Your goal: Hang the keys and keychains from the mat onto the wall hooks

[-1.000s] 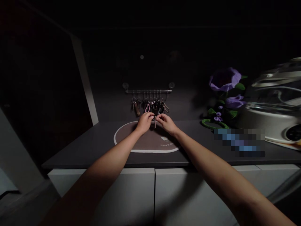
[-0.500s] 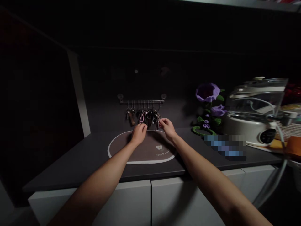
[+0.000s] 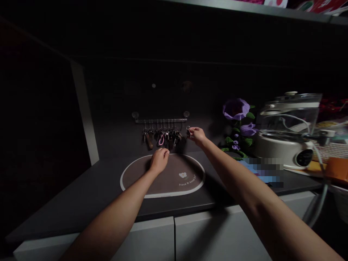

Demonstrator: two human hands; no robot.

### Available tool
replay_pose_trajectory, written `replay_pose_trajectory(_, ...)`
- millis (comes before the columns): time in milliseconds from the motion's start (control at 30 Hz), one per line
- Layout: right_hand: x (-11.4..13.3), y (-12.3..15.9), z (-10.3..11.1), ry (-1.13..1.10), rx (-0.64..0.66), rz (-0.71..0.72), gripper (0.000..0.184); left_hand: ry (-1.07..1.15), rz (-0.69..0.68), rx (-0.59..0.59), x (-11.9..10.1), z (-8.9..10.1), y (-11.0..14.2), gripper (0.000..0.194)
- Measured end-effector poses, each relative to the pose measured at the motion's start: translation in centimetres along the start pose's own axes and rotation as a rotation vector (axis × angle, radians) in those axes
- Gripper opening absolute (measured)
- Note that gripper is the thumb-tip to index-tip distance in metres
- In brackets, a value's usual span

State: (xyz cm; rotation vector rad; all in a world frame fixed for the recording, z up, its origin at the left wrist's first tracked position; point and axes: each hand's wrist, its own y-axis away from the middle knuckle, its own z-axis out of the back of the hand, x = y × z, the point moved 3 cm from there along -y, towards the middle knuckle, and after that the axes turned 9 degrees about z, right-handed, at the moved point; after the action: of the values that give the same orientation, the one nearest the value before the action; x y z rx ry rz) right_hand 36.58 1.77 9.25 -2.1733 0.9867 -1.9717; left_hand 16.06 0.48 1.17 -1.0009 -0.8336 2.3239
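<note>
Just right of the hook rail (image 3: pixel 160 120), my right hand (image 3: pixel 198 135) pinches a key ring (image 3: pixel 188 129) with something dark hanging from it, apart from the hooks. My left hand (image 3: pixel 160 159) is closed above the oval brown mat (image 3: pixel 174 185), just below the hanging keys; what its fingers hold, if anything, is hidden. Several bunches of keys (image 3: pixel 176 137) hang from the rail on the dark back wall. Among them are a brown strap-like key fob (image 3: pixel 149 141) and a pink loop (image 3: pixel 161 138).
Purple artificial flowers (image 3: pixel 236 109) stand on the dark counter (image 3: pixel 89 195) to the right. Beyond them is a white appliance (image 3: pixel 280 148) with a clear cover and a cord. An overhead shelf (image 3: pixel 244 9) crosses the top, and white cabinet doors (image 3: pixel 152 239) lie below the counter.
My right hand has moved up and to the right, away from the hanging keys, with a key ring in its fingers. My left hand has stayed low over the mat. The view has shifted slightly.
</note>
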Motion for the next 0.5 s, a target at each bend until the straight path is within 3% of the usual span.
replay_pose_trajectory(500, -0.8, -3.0, -2.1, 0.086, 0.019, 0.031, 0.012, -0.029, 0.004, 0.006, 0.5, -0.3, -0.2, 0.02)
